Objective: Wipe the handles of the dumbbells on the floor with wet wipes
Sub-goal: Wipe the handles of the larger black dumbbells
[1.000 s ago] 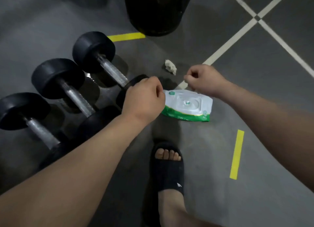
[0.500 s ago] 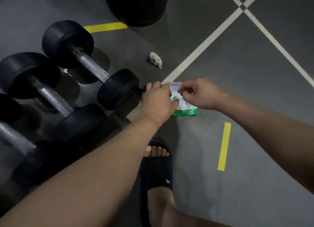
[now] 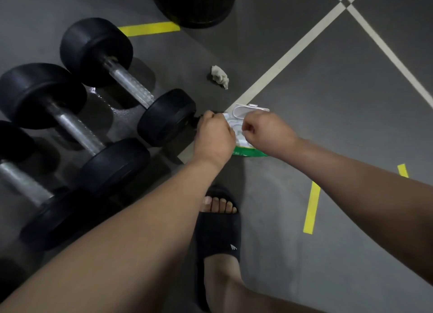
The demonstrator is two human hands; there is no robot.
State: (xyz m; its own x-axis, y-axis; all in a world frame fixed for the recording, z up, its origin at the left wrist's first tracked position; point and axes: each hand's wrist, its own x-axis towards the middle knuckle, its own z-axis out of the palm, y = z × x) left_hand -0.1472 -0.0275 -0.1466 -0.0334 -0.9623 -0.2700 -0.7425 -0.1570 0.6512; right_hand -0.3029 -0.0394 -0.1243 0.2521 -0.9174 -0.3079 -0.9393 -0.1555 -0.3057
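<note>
Wet wipes pack (image 3: 248, 152) lies on the grey floor (image 3: 328, 106) with its white lid (image 3: 246, 109) flipped up. The left hand (image 3: 214, 137) grips its edge at nine o'clock with curled fingers. The right hand (image 3: 266, 131) pinches at the white top near the opening; what exactly it pinches I cannot tell. At ten o'clock from the pack three black dumbbells (image 3: 131, 85) lie side by side, the nearest head just beside the left hand. A crumpled wipe (image 3: 220, 76) lies at eleven o'clock.

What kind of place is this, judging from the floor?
Probably a gym or workout room: black dumbbells lie side by side on a grey floor marked with pale lines and yellow tape strips.
</note>
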